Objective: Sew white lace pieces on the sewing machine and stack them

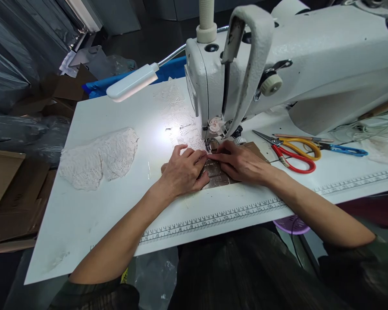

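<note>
White lace [191, 134] lies under the lamp's glare and runs up to the presser foot [212, 145] of a white sewing machine [204, 82]. My left hand [186, 170] rests just in front of the foot, fingers bent and pressed together on the lace's near edge, its thumb tucked low. From the other side my right hand [242, 162] meets it, fingertips closed at the same edge. What sits between the fingertips is mostly hidden. Beneath both hands is a brown, tape-covered patch [218, 180] of the machine bed.
A separate gathered lace piece [98, 158] lies on the left of the white table [116, 224]. Red-and-yellow-handled scissors [292, 150] and a blue-handled tool [347, 150] lie right of my hands. A lamp [132, 82] reaches over the back. Cardboard boxes [16, 202] stand at left.
</note>
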